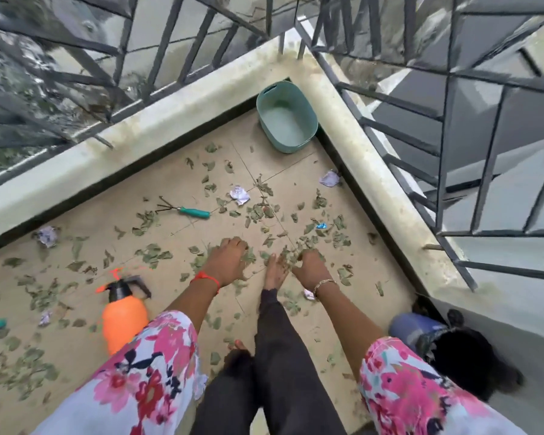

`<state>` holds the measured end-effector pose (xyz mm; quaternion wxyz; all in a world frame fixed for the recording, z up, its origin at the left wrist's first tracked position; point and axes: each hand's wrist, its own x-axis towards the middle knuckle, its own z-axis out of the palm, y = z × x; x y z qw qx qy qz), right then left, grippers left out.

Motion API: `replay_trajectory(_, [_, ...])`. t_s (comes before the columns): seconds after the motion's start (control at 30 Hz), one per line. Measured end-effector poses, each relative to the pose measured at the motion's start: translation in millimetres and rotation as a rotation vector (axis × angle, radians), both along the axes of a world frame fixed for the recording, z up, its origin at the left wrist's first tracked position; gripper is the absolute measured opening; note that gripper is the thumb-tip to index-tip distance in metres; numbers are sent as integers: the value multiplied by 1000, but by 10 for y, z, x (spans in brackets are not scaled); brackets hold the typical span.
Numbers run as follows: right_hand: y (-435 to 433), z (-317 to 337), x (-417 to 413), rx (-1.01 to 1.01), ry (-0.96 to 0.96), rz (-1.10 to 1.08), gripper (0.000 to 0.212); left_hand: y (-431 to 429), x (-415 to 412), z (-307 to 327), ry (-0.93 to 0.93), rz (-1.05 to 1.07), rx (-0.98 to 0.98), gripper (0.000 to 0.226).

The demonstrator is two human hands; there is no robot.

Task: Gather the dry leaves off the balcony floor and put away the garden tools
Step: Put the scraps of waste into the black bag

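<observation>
Leaves (pixel 259 211) lie thickest straight ahead of your 2 hands, toward the teal basin (pixel 285 120) in the corner. Your left hand (pixel 228 257) and right hand (pixel 311 266) each clutch a clump on the floor (pixel 296 171), either side of your foot (pixel 274 273); the right is nearer the basin.

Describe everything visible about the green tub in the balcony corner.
The green tub looks like moulded plastic, oval with rounded corners and a thick rim. A handle slot is cut through the wall at its far end. It stands upright on the tiled floor, tucked into the corner close against the pale kerb. Its inside shows bare, with no dry leaves in it. Nothing but floor and kerb appears to touch it.
</observation>
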<state>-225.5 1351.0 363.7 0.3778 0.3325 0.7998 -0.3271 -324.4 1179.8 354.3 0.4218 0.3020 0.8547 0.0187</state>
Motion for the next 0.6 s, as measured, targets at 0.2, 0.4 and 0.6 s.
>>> replay_trajectory(0.2, [566,-820,-486,69,-44,33,34,401,-548,-772,4,-13,-27,46])
replay_trajectory(0.4, [907,-1646,-851,45,-39,60,37,700,-900,-1621,16,-64,-55,44])
replay_trajectory(0.6, [1261,-2600,-1174,62,-17,58,50,841,-1250,-2588,49,-52,-114,59])
